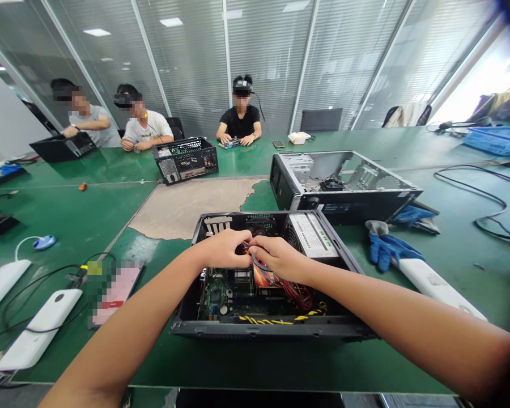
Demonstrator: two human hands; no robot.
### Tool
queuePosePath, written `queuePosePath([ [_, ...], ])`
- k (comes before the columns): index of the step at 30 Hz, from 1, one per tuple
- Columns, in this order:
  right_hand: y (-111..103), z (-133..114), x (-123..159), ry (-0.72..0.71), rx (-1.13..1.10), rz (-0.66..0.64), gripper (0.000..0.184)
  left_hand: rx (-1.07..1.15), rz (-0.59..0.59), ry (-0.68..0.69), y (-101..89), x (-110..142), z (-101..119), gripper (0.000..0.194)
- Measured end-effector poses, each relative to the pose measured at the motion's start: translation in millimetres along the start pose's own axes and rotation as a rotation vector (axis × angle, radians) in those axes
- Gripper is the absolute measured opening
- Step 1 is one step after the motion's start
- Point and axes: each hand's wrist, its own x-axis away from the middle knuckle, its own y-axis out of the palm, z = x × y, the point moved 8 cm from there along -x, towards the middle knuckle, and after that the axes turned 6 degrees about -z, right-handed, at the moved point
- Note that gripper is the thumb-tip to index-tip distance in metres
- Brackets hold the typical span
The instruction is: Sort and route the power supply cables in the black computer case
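An open black computer case (259, 327) lies on its side in front of me, its inside facing up. Both of my hands meet above its middle, fingertips almost touching. My left hand (226, 249) is closed in a pinch beside some red and yellow wires; what its fingers grip is hidden. A dark cable (260, 264) curves out from the pinched fingers of my right hand (278, 258). Below them are a green motherboard (216, 297), a red and orange part (267, 277) and a bundle of red wires (298, 293). A labelled power supply (310, 235) sits at the case's upper right.
Behind stands another open computer case (357, 207); blue gloves (385, 249) and a white power strip (440, 289) lie right. Left are a pink phone-like object (117, 294) and a white power bar (40, 328) with cables. Several people sit across the green table (80, 215).
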Motion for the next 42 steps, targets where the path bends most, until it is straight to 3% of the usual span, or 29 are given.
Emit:
queuePosePath([
  [8,-0.1,-2.9,-1.6,-0.022,0.008,-0.025,0.028,0.036,0.030,0.002,-2.1,1.4,0.0,0.022],
  [16,2.3,0.4,-3.2,0.006,-0.250,-0.089,0.034,0.071,0.096,0.014,-7.5,3.5,4.8,0.024],
  [24,1.5,3.8,-3.1,0.037,-0.326,-0.057,0.035,0.033,0.131,0.026,-9.9,2.9,3.9,0.024],
  [32,2.7,9.4,-4.3,0.070,-0.348,-0.041,0.036,0.038,0.108,0.028,-7.8,1.8,0.3,0.024],
  [42,-0.6,7.6,-4.7,0.025,-0.287,-0.026,0.035,0.074,0.192,-0.002,-11.7,2.0,-2.1,0.027],
])
